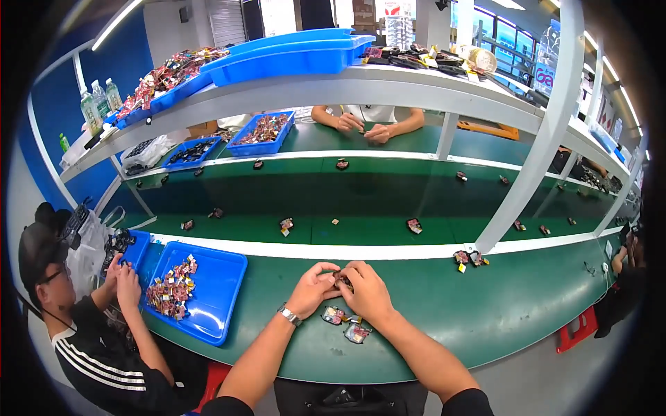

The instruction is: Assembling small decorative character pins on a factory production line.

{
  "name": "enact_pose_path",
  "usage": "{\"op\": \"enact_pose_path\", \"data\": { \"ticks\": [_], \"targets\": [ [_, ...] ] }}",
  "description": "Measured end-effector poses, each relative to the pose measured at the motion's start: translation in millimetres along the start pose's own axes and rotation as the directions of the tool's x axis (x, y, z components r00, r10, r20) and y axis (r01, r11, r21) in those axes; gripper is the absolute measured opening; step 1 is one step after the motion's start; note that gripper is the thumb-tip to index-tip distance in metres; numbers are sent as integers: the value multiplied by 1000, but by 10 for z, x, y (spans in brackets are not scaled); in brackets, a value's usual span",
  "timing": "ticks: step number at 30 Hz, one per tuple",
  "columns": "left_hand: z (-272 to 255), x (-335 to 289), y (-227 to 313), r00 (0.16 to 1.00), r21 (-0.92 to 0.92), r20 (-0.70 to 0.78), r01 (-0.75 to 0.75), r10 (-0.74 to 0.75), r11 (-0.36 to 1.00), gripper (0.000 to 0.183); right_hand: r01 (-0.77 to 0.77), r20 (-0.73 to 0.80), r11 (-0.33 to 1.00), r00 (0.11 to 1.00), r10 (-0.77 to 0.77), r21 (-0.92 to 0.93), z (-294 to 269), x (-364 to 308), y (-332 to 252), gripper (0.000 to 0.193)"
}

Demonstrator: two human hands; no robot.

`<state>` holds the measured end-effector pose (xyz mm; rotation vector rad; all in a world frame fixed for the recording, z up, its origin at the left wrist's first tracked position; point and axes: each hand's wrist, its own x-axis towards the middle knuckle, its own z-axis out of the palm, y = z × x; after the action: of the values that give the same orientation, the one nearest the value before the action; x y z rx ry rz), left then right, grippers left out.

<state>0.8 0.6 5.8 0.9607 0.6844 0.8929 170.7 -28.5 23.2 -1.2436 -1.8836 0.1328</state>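
Note:
Over the green worktop, my left hand [313, 291] and my right hand [365, 291] meet, fingers bent round a small dark electronic part [340, 279]. My fingers cover most of it, so its exact kind does not show. Just below my hands lie small circuit-board assemblies, one a pinkish board with black edging [333, 315], another a similar board [357, 334] nearer me. To the left, a blue tray [220, 298] holds a heap of small pink and yellow boards [172, 291].
A green conveyor belt [368, 215] carrying scattered assemblies runs behind a white rail [388, 251]. A slanting white post [527, 166] supports the overhead shelf [291, 93]. A co-worker [104, 347] sits at left; another person's hands [364, 130] work across the belt. Two assemblies [470, 259] lie at right.

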Motion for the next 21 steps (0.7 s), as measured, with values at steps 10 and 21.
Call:
{"op": "enact_pose_path", "data": {
  "ticks": [10, 21],
  "targets": [
    [3, -12, 1, 1000, -40, 15, 7, -6, 999, 26, 146, 65, 989, 987, -145, 1, -131, 39, 61, 24],
    [22, -1, 1, 1000, 25, 26, 10, -10, 1000, 25, 195, 180, 977, 961, -208, 88, -198, 95, 210, 14]
  ]
}}
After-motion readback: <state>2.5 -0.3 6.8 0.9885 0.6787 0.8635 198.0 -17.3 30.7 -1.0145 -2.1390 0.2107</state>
